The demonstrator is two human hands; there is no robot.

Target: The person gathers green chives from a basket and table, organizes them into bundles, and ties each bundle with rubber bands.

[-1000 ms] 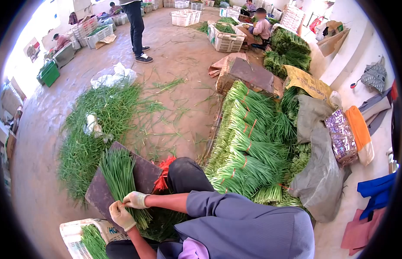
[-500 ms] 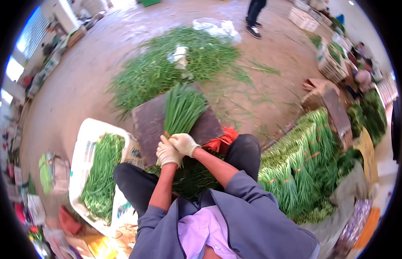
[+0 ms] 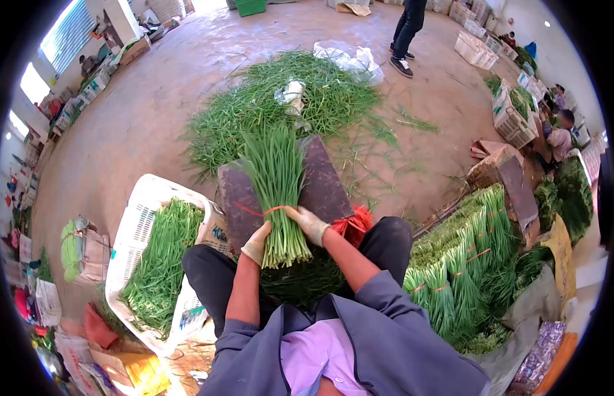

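A bundle of long green stalks (image 3: 276,171) lies on a dark board (image 3: 326,181) in front of my knees, its pale cut ends toward me. Around its lower part runs a red tie (image 3: 274,209), with a loose end trailing left over the board. My left hand (image 3: 257,244), in a pale glove, is closed round the left side of the bundle. On the right side my right hand (image 3: 308,226), also gloved, grips the bundle at the tie's height. Red strips (image 3: 354,224) hang at the board's right edge.
A white crate (image 3: 130,244) with green stalks stands left. Beyond the board lies a loose heap of stalks (image 3: 234,109). Tied bundles (image 3: 462,277) are stacked right. A standing person (image 3: 407,30) is at the back; another person (image 3: 559,138) sits far right.
The view has swung left and down. My hands, close together before, now sit on either side of the bundle. The red tie is now plainly visible around it.
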